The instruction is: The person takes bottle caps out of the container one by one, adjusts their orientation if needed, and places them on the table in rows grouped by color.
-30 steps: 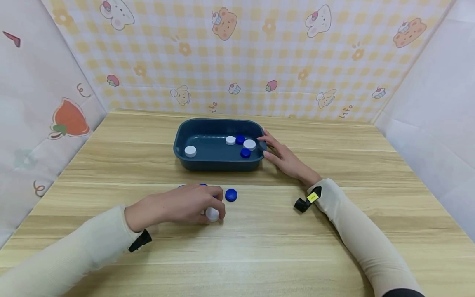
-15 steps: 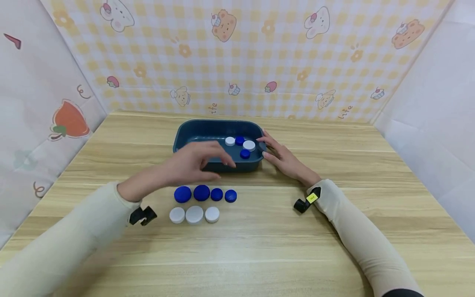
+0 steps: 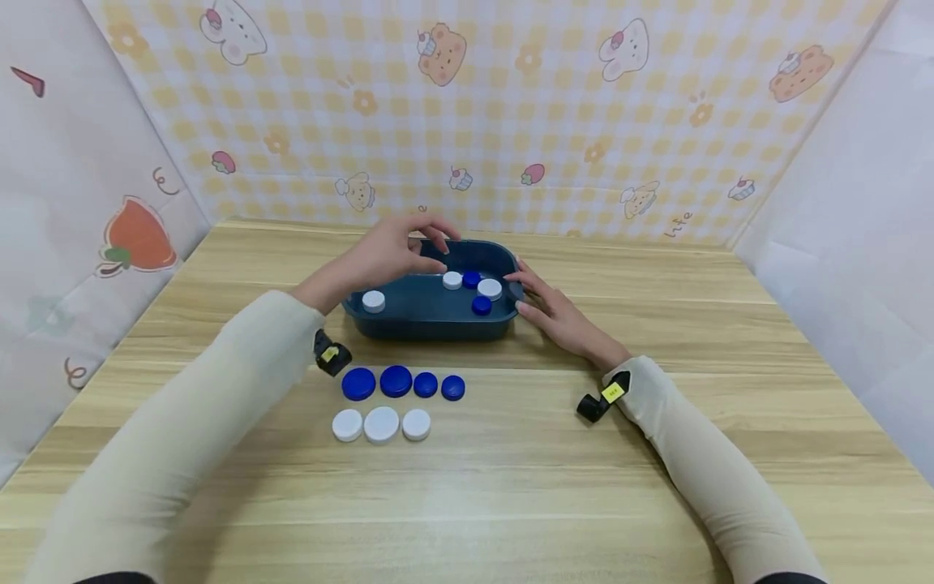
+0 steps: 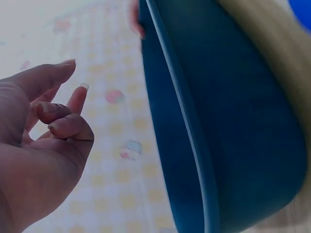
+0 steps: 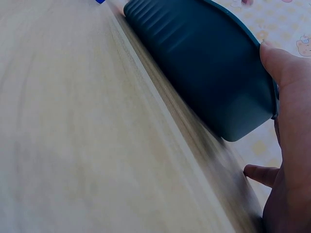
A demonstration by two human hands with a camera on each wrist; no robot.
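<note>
Over the bin [image 3: 438, 331], the left hand [image 3: 397, 250] hangs with its grip parted, holding nothing. At the bin's right end, the right hand [image 3: 560, 316] touches it with thumb and fingertip, grip spread wide. Inside lie three white caps [image 3: 490, 289] and two blue caps [image 3: 481, 306]; nearer, on the counter [image 3: 554, 487], four blue caps [image 3: 396, 381] line up behind three white caps [image 3: 382, 425].

The left hand [image 3: 394, 250] hides the far left corner of the dark blue plastic tub [image 3: 438, 330]. The left wrist view cuts off the tub at top and bottom, and a blurred blue cap [image 4: 302, 10] outside its wall. Marks on the yellow label [image 3: 613, 392], right of the tub, are too small to read.
</note>
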